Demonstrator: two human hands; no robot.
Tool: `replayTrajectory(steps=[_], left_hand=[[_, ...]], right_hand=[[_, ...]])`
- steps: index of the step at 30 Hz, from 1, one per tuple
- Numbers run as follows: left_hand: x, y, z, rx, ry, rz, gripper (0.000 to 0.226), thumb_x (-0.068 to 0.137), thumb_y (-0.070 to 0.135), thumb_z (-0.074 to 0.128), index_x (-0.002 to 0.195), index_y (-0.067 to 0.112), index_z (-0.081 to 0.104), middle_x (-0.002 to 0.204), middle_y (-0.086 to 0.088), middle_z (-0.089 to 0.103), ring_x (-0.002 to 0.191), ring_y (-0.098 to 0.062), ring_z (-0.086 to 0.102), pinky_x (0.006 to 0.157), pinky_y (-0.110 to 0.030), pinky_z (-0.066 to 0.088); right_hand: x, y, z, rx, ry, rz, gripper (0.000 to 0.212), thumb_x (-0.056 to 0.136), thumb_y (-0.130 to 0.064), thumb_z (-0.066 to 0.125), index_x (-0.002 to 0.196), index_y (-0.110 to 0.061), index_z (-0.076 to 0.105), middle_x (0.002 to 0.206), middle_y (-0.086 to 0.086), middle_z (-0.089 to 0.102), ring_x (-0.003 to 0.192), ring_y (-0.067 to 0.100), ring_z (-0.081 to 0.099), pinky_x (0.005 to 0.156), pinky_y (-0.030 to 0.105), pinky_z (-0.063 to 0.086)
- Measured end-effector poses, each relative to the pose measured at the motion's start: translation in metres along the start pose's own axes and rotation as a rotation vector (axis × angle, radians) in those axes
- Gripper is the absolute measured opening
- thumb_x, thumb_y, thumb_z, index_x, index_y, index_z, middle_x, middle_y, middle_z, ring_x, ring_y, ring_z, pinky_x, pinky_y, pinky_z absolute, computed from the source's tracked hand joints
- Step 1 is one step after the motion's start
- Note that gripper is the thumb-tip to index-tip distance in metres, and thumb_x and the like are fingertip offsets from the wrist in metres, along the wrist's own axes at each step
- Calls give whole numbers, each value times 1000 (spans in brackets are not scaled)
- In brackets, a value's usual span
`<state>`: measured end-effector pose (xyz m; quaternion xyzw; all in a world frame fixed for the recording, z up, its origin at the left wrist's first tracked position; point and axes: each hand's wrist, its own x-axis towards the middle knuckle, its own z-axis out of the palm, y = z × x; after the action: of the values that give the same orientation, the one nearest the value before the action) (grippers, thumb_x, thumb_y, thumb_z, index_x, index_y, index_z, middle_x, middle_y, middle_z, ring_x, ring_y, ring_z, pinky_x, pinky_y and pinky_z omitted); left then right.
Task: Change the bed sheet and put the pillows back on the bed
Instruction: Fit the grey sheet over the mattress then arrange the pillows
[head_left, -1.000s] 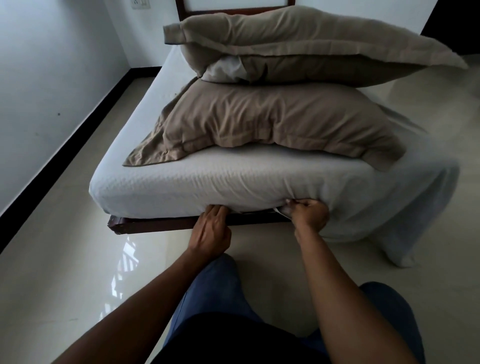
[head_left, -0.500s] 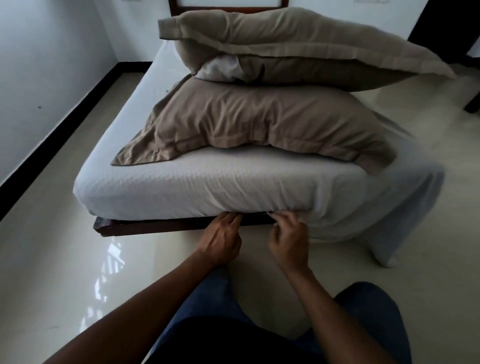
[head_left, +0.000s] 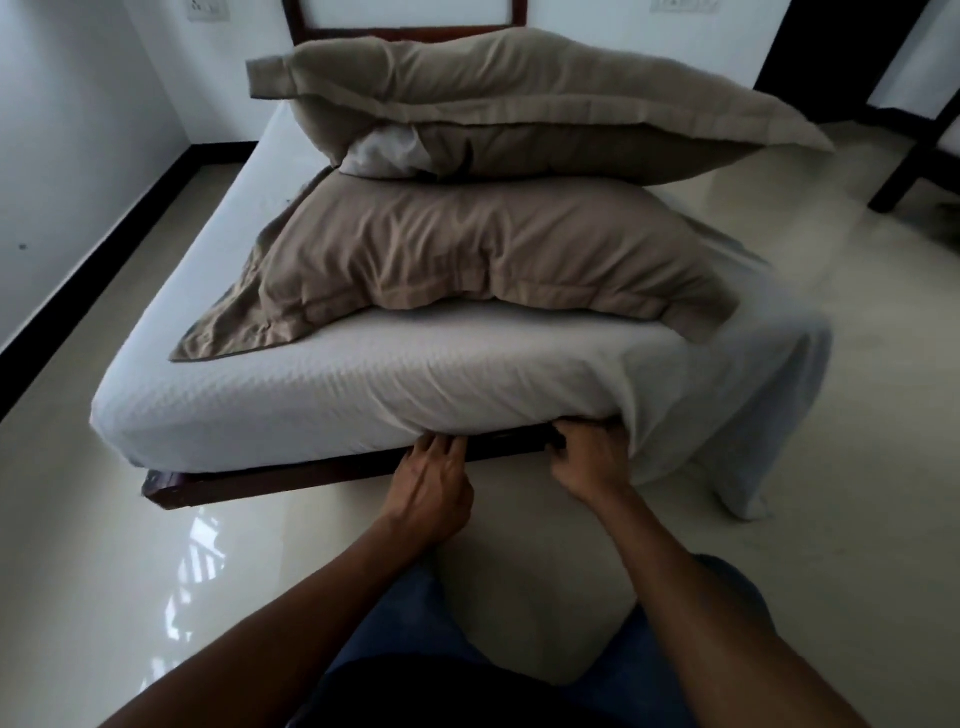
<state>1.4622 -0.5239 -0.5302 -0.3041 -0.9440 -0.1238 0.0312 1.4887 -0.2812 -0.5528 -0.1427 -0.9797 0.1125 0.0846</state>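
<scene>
Two pillows (head_left: 493, 254) lie stacked beyond the hands; left hand (head_left: 431, 488) pushes straight fingers (head_left: 435, 451) under the sheet (head_left: 363, 384), right hand (head_left: 589, 460) grips its loose edge.

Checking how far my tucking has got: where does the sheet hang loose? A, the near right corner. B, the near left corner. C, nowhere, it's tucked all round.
A: the sheet drapes down to the floor at the near right corner, just beside the right hand, while the near left corner lies snug.
</scene>
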Motion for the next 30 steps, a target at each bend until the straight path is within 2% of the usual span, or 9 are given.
replayTrajectory(steps=[2, 4, 8, 11, 14, 19, 25, 27, 30], left_hand=[[7, 15, 5, -51, 22, 103, 52, 76, 20, 57, 125, 4, 62, 113, -17, 67, 101, -37, 64, 84, -40, 54], [22, 31, 13, -93, 2, 254, 58, 77, 18, 59, 131, -1, 59, 126, -21, 64, 114, -38, 62, 100, -39, 49], [51, 63, 25, -85, -160, 340, 73, 87, 19, 56, 153, -4, 32, 158, -24, 33, 147, -35, 34, 123, -33, 16], [70, 81, 34, -66, -208, 325, 78, 88, 19, 57, 156, -3, 25, 161, -23, 27, 149, -34, 28, 125, -34, 16], [82, 91, 40, -61, -231, 288, 81, 86, 22, 60, 155, -2, 25, 159, -23, 32, 146, -34, 34, 123, -35, 22], [92, 114, 55, 33, -287, 222, 86, 96, 45, 52, 158, 1, 12, 162, -19, 22, 148, -33, 26, 123, -41, 17], [89, 118, 50, 106, -369, 227, 97, 90, 42, 62, 160, 7, 4, 166, -18, 8, 153, -34, 12, 125, -42, 13], [86, 119, 43, 99, -437, 256, 94, 92, 43, 61, 161, 8, 6, 167, -18, 3, 154, -35, 8, 125, -44, 15], [77, 118, 32, 143, -465, 278, 92, 93, 42, 60, 161, 10, 7, 168, -18, -1, 155, -34, 3, 125, -46, 15]], right_hand=[[-28, 2, 8, -11, -7, -174, 64, 72, -38, 64, 133, -20, 62, 133, 5, 65, 126, 29, 56, 108, 43, 39], [-45, 15, 11, 59, 42, -223, 76, 77, -30, 67, 148, -11, 49, 151, 8, 50, 142, 27, 43, 120, 46, 29], [-20, 42, -4, -24, 73, -52, 57, 82, -35, 57, 140, -30, 55, 141, -5, 60, 133, 18, 51, 121, 49, 24], [5, 27, -9, -20, -54, 73, 43, 85, -41, 57, 127, -34, 61, 136, -6, 63, 134, 20, 49, 119, 59, 9], [7, 23, -7, -14, -168, 63, 67, 81, -41, 67, 144, -28, 47, 152, -2, 48, 147, 23, 31, 121, 54, 2], [-30, 45, -21, 19, -124, -60, 86, 80, -24, 66, 158, -18, 30, 164, 0, 32, 152, 21, 23, 123, 44, 13], [-13, 72, -19, -19, -310, 204, 97, 87, -31, 62, 162, -29, 0, 170, -6, 3, 156, 22, 9, 125, 57, 0], [-12, 63, -17, 31, -304, 261, 99, 82, -31, 66, 161, -28, 7, 168, -2, 12, 154, 27, 15, 123, 57, 10], [-13, 53, -36, -30, -163, 247, 64, 82, -29, 66, 143, -22, 48, 145, 4, 52, 134, 30, 47, 108, 45, 38]])
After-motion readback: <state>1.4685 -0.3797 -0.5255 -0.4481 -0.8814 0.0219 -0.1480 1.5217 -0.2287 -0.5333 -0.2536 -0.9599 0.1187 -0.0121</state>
